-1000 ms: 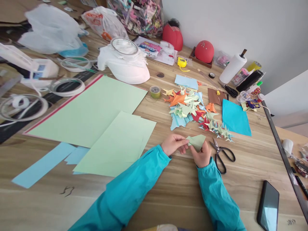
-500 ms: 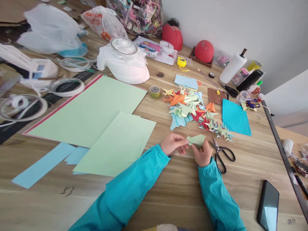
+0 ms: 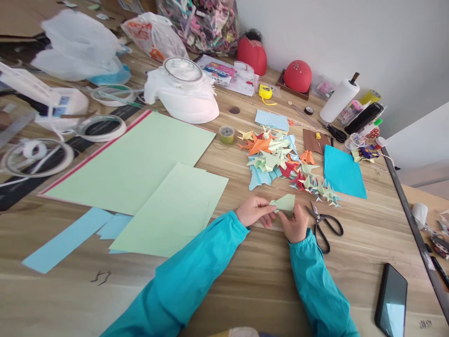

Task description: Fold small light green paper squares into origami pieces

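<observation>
Between my two hands is a small piece of folded pale green paper [image 3: 286, 203], held just above the table. My left hand [image 3: 255, 211] pinches its left end between thumb and fingers. On the other side my right hand [image 3: 295, 224] grips the lower right part, thumb in front; some of its fingers are hidden behind the paper. Just beyond lies a heap of folded paper cranes [image 3: 271, 154] in green, orange, blue and red. Black-handled scissors [image 3: 323, 222] rest right of my right hand, blades parted.
Large pale green sheets [image 3: 175, 210] and blue paper strips [image 3: 68, 241] lie at left. A turquoise square [image 3: 343, 172] sits right of the cranes, a phone [image 3: 392, 299] near the right edge. Tape rolls [image 3: 101, 127], plastic bags [image 3: 77, 44] and a thread spool [image 3: 226, 135] stand farther back.
The folded paper has turned slightly in my fingers, and its right corner has drawn in to the left. Both hands keep their grip; the view has shifted a little.
</observation>
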The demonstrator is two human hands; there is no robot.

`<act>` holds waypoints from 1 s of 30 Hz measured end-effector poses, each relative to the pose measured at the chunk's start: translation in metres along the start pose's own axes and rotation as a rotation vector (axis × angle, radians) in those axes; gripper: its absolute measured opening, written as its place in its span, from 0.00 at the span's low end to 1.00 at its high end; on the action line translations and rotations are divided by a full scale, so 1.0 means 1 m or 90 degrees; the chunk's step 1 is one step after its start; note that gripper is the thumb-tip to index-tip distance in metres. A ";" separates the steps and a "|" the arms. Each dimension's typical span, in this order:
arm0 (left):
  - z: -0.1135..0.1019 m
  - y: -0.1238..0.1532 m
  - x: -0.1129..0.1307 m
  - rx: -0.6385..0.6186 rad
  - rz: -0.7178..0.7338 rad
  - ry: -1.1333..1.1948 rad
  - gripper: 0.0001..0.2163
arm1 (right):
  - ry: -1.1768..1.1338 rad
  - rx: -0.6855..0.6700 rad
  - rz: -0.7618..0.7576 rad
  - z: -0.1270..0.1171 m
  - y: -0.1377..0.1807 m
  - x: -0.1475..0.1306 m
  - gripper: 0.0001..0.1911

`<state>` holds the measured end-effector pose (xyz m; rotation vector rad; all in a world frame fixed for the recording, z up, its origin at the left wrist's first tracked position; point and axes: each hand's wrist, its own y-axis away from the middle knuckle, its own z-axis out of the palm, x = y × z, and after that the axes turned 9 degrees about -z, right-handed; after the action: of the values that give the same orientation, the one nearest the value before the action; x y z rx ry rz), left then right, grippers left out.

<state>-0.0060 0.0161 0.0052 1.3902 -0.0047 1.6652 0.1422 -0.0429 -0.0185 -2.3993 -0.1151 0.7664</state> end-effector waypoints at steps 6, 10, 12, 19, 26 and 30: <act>0.000 0.001 0.002 -0.021 -0.003 -0.013 0.19 | -0.100 -0.015 0.091 -0.001 0.000 -0.002 0.16; -0.001 0.000 -0.001 -0.005 0.014 0.023 0.19 | -0.242 -0.016 0.191 0.000 -0.005 -0.003 0.30; -0.001 -0.002 -0.002 0.022 0.031 0.070 0.19 | -0.326 0.003 0.226 0.000 -0.008 -0.003 0.35; 0.001 -0.005 -0.003 0.084 0.067 0.207 0.18 | -0.474 0.004 0.319 -0.003 -0.014 -0.003 0.13; 0.005 -0.008 -0.006 0.067 0.069 0.253 0.15 | -0.570 0.047 0.396 0.004 -0.020 -0.011 0.14; 0.008 -0.007 -0.005 0.065 0.069 0.245 0.14 | -0.665 0.046 0.423 0.016 -0.023 -0.019 0.14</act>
<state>0.0036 0.0129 0.0010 1.1384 0.2309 2.0259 0.1200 -0.0202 -0.0061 -1.7044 0.3037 2.2068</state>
